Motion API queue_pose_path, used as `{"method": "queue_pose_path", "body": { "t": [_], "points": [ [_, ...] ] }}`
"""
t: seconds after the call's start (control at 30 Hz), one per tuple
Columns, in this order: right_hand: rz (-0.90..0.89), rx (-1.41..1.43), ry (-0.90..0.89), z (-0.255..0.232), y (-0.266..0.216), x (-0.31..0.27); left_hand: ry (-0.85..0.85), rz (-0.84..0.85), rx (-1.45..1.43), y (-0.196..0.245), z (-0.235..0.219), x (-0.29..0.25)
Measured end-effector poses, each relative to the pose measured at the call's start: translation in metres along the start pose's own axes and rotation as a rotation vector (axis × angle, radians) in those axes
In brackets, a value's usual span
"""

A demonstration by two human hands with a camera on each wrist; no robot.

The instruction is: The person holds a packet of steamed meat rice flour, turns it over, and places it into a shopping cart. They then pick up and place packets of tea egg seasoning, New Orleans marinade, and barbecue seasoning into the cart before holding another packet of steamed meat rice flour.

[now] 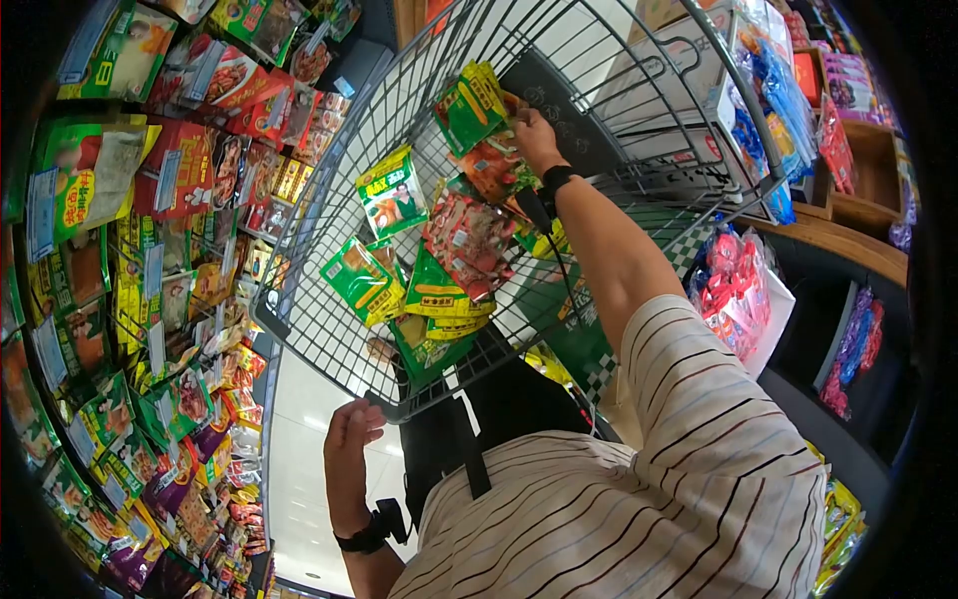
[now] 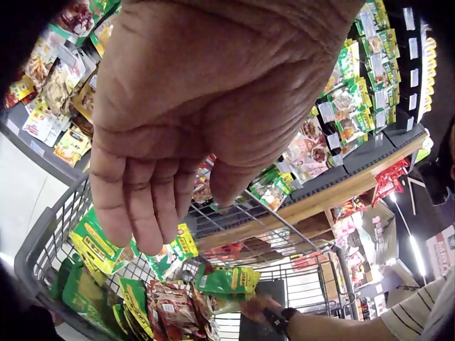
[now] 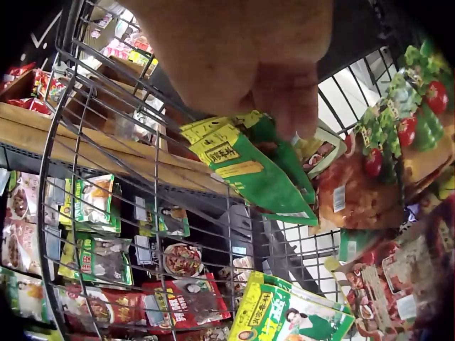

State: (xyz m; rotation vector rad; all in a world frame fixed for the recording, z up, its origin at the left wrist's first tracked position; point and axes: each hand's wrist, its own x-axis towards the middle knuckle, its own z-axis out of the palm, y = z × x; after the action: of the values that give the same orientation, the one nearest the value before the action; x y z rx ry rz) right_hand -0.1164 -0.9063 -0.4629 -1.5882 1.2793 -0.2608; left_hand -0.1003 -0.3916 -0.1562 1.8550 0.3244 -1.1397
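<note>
My right hand (image 1: 536,138) reaches into a wire shopping cart (image 1: 329,361) and grips green-and-yellow seasoning packets (image 1: 473,110) at their edge. In the right wrist view, its fingers (image 3: 288,92) overlap the upper part of these packets (image 3: 266,170). Below them lie red food packets (image 1: 469,243), a flat green-and-yellow packet (image 1: 391,192) and more green packets (image 1: 361,282). Outside the cart's near corner, my left hand (image 1: 349,454) hangs with loosely bent fingers and holds nothing. In the left wrist view its palm (image 2: 213,78) covers much of the picture.
Shelves of hanging seasoning packets (image 1: 90,180) line the left side. On the right stand white cartons (image 1: 679,90), a box of pink-and-red wrapped goods (image 1: 733,290) and a wooden shelf edge (image 1: 848,245). A dark panel (image 1: 564,110) stands at the cart's far end.
</note>
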Motion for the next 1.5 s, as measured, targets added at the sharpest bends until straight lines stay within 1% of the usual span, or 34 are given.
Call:
{"method": "queue_pose_path", "body": {
  "t": [0.07,0.17,0.27,0.37,0.47,0.57,0.67,0.77,0.87,0.97,1.07,1.17,1.27,1.37,1.4,1.43,1.5],
  "points": [
    [-0.063,-0.103,0.056,0.005,0.010,0.011,0.000,-0.002,0.010,0.004,0.002,-0.001],
    [-0.023,-0.140,0.141,0.005,0.003,0.007,0.002,-0.003,0.003,0.003,0.003,0.001],
    [0.173,0.077,0.036,0.001,-0.019,-0.012,-0.001,-0.001,0.002,0.001,0.004,0.003],
    [0.171,0.199,-0.023,-0.004,-0.028,-0.020,-0.008,-0.004,-0.003,0.002,0.005,0.006],
    [0.170,0.260,-0.058,-0.004,-0.033,-0.025,-0.029,-0.049,0.001,0.004,0.004,0.007],
    [0.162,0.203,-0.010,-0.002,-0.033,-0.020,-0.023,-0.056,-0.002,0.004,0.006,0.007],
    [0.152,0.268,-0.031,-0.003,-0.035,-0.018,-0.024,-0.060,0.000,0.006,0.007,0.008],
    [0.133,0.215,-0.031,-0.002,-0.028,-0.008,-0.013,-0.022,0.029,0.002,0.007,0.010],
    [0.086,0.086,-0.015,-0.004,-0.037,-0.011,-0.022,-0.024,0.032,0.001,0.006,0.012],
    [0.020,0.019,-0.023,-0.002,-0.028,-0.006,-0.045,-0.051,0.003,0.004,0.005,0.012],
    [0.041,0.083,0.021,0.007,-0.020,0.001,-0.030,-0.024,0.030,0.006,0.008,0.012],
    [0.101,0.156,-0.016,0.005,-0.028,-0.004,-0.033,-0.026,0.033,0.008,0.008,0.013],
    [0.085,0.131,-0.068,0.004,-0.032,-0.005,-0.045,-0.054,0.000,0.009,0.004,0.014],
    [0.043,-0.042,-0.164,-0.002,-0.040,-0.003,-0.031,-0.027,0.022,0.007,0.005,0.014],
    [-0.157,-0.194,-0.167,-0.002,-0.029,0.005,-0.032,-0.028,0.026,0.007,0.005,0.014],
    [-0.357,-0.346,-0.167,0.002,-0.005,0.021,-0.034,-0.028,0.031,0.007,0.005,0.014],
    [-0.553,-0.649,-0.184,0.016,0.040,0.062,-0.035,-0.029,0.039,0.007,0.005,0.015]
  ]
}}
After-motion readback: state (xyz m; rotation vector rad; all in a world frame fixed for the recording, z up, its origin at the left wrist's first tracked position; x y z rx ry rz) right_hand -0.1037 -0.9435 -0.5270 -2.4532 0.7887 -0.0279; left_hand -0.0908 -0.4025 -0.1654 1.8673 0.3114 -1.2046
